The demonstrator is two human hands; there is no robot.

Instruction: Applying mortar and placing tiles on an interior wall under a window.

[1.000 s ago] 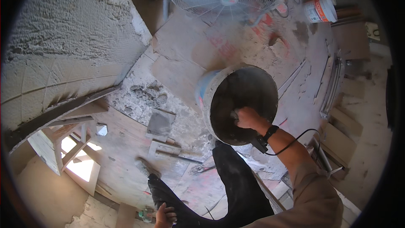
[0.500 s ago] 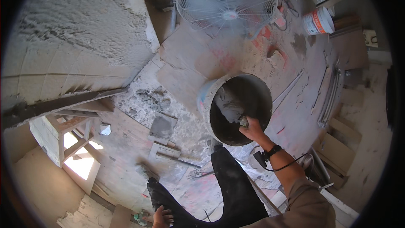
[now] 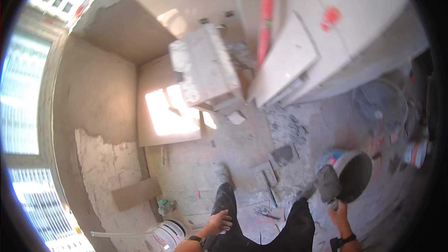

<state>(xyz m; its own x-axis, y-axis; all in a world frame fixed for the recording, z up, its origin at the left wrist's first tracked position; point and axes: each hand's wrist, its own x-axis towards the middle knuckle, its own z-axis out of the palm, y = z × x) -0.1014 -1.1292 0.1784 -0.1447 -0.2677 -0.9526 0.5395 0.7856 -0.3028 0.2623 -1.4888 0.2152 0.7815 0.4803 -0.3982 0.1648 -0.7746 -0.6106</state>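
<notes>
Dusty concrete floor, tiles; right hand grips trowel by bucket; left hand open on thigh.

The left hand rests flat with fingers spread on the left thigh, while the right hand, arm reaching forward, is clenched into a fist.

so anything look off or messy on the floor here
Yes. Broken grey rubble lies scattered on the floor beside the leaning tile slabs, and mortar patches the left wall unevenly. The right hand lifts a mortar-loaded trowel from the bucket.
</notes>
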